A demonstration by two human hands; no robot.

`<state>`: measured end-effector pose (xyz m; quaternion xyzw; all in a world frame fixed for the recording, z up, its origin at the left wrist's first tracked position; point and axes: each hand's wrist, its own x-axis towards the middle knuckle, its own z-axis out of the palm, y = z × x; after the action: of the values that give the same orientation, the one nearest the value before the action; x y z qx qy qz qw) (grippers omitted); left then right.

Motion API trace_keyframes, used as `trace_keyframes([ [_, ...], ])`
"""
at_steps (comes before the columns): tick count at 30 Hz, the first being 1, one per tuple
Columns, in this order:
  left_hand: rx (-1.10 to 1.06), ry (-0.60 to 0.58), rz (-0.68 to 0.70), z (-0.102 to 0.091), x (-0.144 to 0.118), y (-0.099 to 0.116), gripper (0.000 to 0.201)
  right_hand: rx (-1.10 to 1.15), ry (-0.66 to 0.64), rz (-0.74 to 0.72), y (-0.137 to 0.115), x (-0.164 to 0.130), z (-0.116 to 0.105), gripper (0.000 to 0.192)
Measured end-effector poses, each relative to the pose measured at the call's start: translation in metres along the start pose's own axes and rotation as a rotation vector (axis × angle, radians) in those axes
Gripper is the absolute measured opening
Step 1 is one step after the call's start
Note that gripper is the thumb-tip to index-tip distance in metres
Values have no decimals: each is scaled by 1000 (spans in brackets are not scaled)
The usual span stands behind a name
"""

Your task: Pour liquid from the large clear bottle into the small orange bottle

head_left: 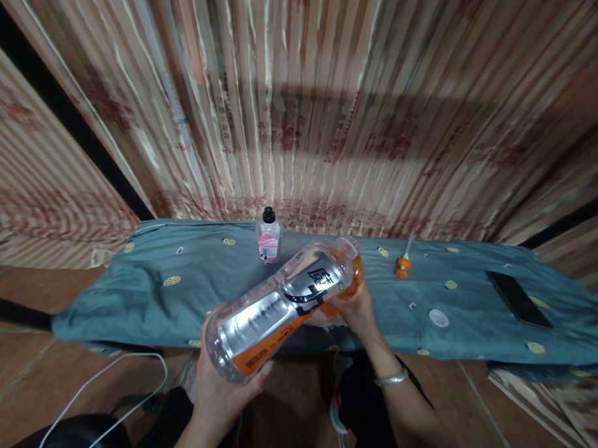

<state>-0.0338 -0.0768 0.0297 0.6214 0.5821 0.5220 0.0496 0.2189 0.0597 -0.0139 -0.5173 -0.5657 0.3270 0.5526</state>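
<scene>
My left hand (226, 390) is wrapped round the base of a large clear plastic bottle (282, 296) with a silver and orange label. This bottle is tilted, its top pointing up to the right. At its top end, my right hand (358, 310) grips an orange, see-through container (354, 282), partly hidden behind the bottle and the fingers. Whether the large bottle's mouth touches the container, I cannot tell. A silver bangle (391, 379) circles my right wrist. Beyond the hands stands a small clear bottle (269, 238) with a black cap and a pink label.
The green patterned cloth (182, 261) covers a long table. To the right lie an orange knobbed piece with a thin white stem (403, 265), a white disc (438, 318) and a black phone (518, 299). A striped curtain (295, 119) hangs behind. A white cable (96, 381) loops at lower left.
</scene>
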Motion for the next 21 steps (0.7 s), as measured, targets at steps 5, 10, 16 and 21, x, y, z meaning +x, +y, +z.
trace_keyframes([
  [5, -15, 37, -29, 2, -1, 0, 82, 9, -14, -5, 0, 0, 0, 78],
  [10, -10, 42, -14, 4, -2, -3, 83, 8, -17, 4, 0, 0, 0, 75],
  [16, -11, -24, 3, 0, -3, -10, 85, -12, 7, 36, -6, -1, 1, 75],
  [21, -27, -16, 26, 0, -1, -7, 83, -25, -10, 25, -5, -1, 1, 70],
])
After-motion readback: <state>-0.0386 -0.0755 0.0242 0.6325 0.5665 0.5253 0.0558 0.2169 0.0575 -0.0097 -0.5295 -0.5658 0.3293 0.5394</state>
